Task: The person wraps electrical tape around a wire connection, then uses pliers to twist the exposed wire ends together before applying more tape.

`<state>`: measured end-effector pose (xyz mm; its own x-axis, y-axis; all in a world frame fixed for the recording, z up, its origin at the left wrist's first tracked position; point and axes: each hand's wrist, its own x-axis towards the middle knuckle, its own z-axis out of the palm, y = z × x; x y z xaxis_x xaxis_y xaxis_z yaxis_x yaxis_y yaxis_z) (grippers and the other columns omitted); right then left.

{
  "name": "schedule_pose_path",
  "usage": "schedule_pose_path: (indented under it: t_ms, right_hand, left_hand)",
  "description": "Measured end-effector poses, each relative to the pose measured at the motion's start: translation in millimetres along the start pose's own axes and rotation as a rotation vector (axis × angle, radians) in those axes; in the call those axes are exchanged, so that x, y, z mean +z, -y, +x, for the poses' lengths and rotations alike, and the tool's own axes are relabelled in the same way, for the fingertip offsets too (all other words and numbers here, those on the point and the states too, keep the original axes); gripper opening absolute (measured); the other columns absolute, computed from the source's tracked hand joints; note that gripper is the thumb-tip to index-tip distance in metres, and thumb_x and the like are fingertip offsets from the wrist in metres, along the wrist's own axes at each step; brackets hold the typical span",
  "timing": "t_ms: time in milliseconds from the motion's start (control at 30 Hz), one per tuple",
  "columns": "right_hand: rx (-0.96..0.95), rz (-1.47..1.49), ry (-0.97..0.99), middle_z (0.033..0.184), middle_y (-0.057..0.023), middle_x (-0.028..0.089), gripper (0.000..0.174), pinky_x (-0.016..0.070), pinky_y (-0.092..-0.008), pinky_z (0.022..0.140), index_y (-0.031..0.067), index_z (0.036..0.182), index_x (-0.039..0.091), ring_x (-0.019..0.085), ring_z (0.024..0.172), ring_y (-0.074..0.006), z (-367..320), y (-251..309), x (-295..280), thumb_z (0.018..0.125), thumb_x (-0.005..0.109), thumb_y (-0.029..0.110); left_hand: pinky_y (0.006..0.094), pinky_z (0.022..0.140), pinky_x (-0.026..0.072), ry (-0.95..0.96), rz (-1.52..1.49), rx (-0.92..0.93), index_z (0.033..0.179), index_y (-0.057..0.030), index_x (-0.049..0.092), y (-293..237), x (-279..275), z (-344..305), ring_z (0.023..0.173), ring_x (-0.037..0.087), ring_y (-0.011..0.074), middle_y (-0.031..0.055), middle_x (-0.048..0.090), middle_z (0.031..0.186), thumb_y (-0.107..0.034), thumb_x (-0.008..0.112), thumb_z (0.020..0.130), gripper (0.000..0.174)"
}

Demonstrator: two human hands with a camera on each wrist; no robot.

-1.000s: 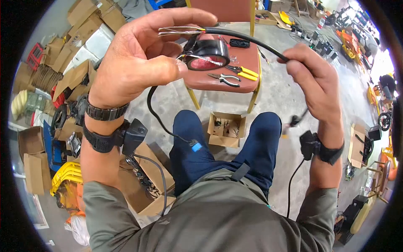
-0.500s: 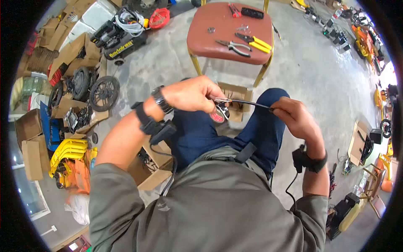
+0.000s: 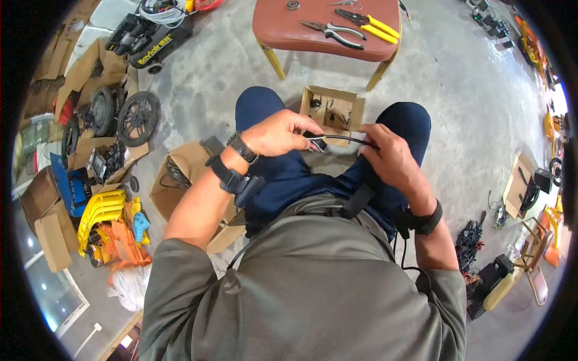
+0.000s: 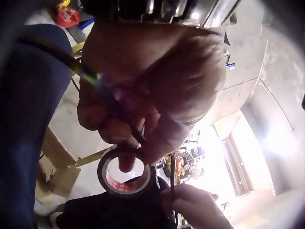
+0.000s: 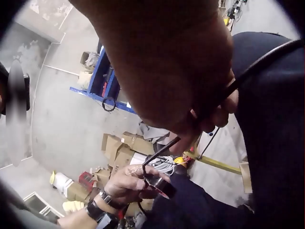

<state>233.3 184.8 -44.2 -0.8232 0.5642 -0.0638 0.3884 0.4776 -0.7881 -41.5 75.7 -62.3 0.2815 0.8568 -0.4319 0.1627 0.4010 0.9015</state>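
Observation:
My left hand pinches the end of a black cable, where thin bare wires show at its fingertips. The same hand holds a roll of black electrical tape, with a finger through its ring in the left wrist view. A black cable also runs under the left palm to the fingertips. My right hand grips the black cable a short way to the right, its fingers curled round it. Between the hands the cable bows slightly. Both hands are over the lap.
Ahead stands a brown chair carrying grey-handled pliers and yellow-handled wire strippers. A small cardboard box with bits of wire sits on the floor beyond the knees. Another open box is beside the left leg.
Both hands have come down from in front of the chair to over the lap, keeping hold of cable and tape. The right hand is closer to the left, and the view tips further down.

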Motion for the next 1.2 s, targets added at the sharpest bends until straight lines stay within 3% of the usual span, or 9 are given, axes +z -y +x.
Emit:
schedule_pose_path:
  t_ms: [33,133,267,433,533,733,833,1133,1200]
  right_hand:
    - [-0.029,0.024,-0.03,0.1,-0.0203,0.065,0.036,0.0538,-0.0456,0.077,0.0038,0.117,0.061,0.065,0.091,-0.041,6.9,2.5,6.4,0.082,0.07,0.005]
    - [-0.099,0.036,-0.026,0.097,-0.0193,0.064,0.032,0.0532,-0.0467,0.076,0.0042,0.112,0.061,0.064,0.089,-0.0422,28.2,11.3,22.4,0.081,0.071,0.005]
    - [-0.183,0.07,-0.011,0.091,-0.0166,0.063,0.024,0.0518,-0.0456,0.071,0.0041,0.101,0.063,0.064,0.084,-0.0407,45.8,9.9,31.8,0.08,0.073,0.003]
    - [-0.059,0.261,0.03,0.084,-0.0144,0.064,0.017,0.0507,-0.04,0.07,0.0037,0.097,0.065,0.064,0.078,-0.0332,55.5,7.7,30.9,0.082,0.074,0.007]
    - [0.03,0.318,0.079,0.082,-0.014,0.064,0.015,0.0504,-0.0376,0.069,0.0024,0.095,0.065,0.064,0.076,-0.0289,59.1,8.9,27.7,0.084,0.073,0.008]
    - [0.067,0.327,0.104,0.081,-0.0144,0.067,0.013,0.0511,-0.0357,0.07,0.0006,0.095,0.067,0.066,0.075,-0.0257,61.6,8.3,27.8,0.087,0.07,0.01]
    - [0.065,0.352,0.101,0.081,-0.0142,0.067,0.013,0.0513,-0.0353,0.071,0.0004,0.095,0.068,0.066,0.076,-0.0248,60.4,7.3,30.0,0.088,0.069,0.011]
    - [0.14,0.404,0.21,0.081,-0.0107,0.067,0.014,0.0507,-0.0329,0.071,-0.0009,0.097,0.069,0.063,0.076,-0.0169,55.2,9.8,22.1,0.09,0.069,0.011]
    - [0.153,0.435,0.217,0.08,-0.0097,0.067,0.015,0.0504,-0.0322,0.071,-0.0012,0.097,0.069,0.062,0.076,-0.0153,52.7,10.8,22.5,0.09,0.069,0.011]
  left_hand:
    - [0.023,0.07,0.0469,-0.031,0.172,0.061,0.122,-0.0013,0.068,-2.7,0.0,0.4,0.081,0.056,0.0079,0.0035,0.063,0.116,0.002,0.07,0.08,0.042]
    - [0.0222,0.065,0.0436,-0.143,0.015,0.069,0.12,-0.0024,0.066,-0.8,2.2,2.1,0.074,0.052,0.0056,0.0022,0.062,0.106,0.002,0.072,0.076,0.045]
    - [0.0231,0.06,0.0427,-0.277,0.077,0.008,0.11,-0.004,0.063,-8.8,1.4,-1.5,0.067,0.05,0.0048,-0.0009,0.058,0.094,0.002,0.075,0.072,0.04]
    - [0.0237,0.057,0.0428,-0.394,0.062,-0.018,0.097,-0.0044,0.06,-13.2,0.5,-7.6,0.062,0.051,0.0063,-0.0018,0.058,0.081,0.003,0.076,0.072,0.03]
    - [0.0245,0.06,0.0459,-0.462,0.197,0.172,0.092,-0.0024,0.063,-1.7,4.0,-8.3,0.066,0.055,0.008,0.0009,0.062,0.078,0.004,0.075,0.073,0.023]
    - [0.0314,0.074,0.0538,-0.583,0.45,0.198,0.095,0.0007,0.07,0.1,15.0,-15.1,0.083,0.07,0.0223,0.0128,0.073,0.097,-0.001,0.076,0.077,0.019]
    - [0.0331,0.077,0.0545,-0.646,0.477,0.169,0.098,0.0008,0.072,0.6,23.9,-18.6,0.088,0.072,0.0269,0.0159,0.073,0.098,-0.004,0.077,0.079,0.02]
    - [0.0273,0.074,0.0539,-0.335,-0.049,-0.104,0.098,0.0023,0.074,-8.1,8.7,-26.1,0.08,0.068,0.0121,0.0078,0.075,0.088,-0.003,0.075,0.085,0.014]
    - [0.0267,0.074,0.054,-0.261,-0.111,-0.077,0.099,0.003,0.074,-10.7,2.7,-27.7,0.08,0.068,0.0122,0.0069,0.074,0.087,-0.002,0.074,0.086,0.013]
